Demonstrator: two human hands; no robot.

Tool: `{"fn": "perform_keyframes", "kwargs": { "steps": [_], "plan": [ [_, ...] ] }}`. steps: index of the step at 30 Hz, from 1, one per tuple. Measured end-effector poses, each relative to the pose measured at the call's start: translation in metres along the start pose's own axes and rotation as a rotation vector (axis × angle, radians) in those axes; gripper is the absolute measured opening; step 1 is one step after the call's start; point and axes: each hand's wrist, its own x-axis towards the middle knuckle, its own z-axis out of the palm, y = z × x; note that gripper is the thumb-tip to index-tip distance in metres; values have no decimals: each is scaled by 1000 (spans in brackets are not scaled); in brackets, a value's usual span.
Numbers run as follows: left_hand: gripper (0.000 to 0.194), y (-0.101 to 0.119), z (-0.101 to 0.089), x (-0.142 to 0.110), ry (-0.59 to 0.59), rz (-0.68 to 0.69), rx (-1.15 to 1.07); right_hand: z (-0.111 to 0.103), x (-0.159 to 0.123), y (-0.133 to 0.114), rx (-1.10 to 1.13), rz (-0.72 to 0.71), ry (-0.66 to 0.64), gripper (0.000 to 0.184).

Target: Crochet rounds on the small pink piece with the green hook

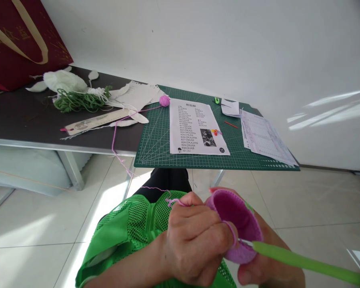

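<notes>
A pink crocheted cup-shaped piece (243, 216) is tilted with its opening toward me, low in the head view. My right hand (271, 244) wraps it from behind, its thumb below the rim. Against the near side is my left hand (198, 236), closed, with pink yarn (234, 232) looped round one finger and more running out above the fist. A crochet hook (303, 260) with a thick green handle has its metal tip at the rim, beside that finger. The handle crosses in front of my right hand; whether any finger grips it, I cannot tell.
A pink yarn ball (164, 101) sits on the green cutting mat (153, 140), beside a printed pattern sheet (180, 116). More papers (264, 138) lie right. Green yarn (75, 100), white leaf-shaped pieces and a ruler (96, 122) are left, near a red bag (21, 44).
</notes>
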Motion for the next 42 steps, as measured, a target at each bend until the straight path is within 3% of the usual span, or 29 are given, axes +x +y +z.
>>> {"fn": "perform_keyframes", "kwargs": {
  "steps": [8, 19, 25, 33, 38, 42],
  "plan": [
    [27, 0, -2, -3, -25, -51, -25, 0, -5, -5, 157, -1, 1, 92],
    [21, -1, -1, 2, 106, -244, -188, 6, -13, -15, 263, 150, 33, 94],
    [26, -3, 0, -6, 140, -440, -336, -3, -20, -9, 161, 38, 94, 93],
    [37, -1, 3, -7, 197, -712, -572, -4, -19, -3, 131, -46, 125, 71],
    [38, 1, 3, -4, 220, -870, -709, 8, -14, -12, 105, -43, 258, 48],
    [40, 0, 3, -3, 214, -971, -833, 12, -13, -10, 79, 26, 237, 40]
  ]
}}
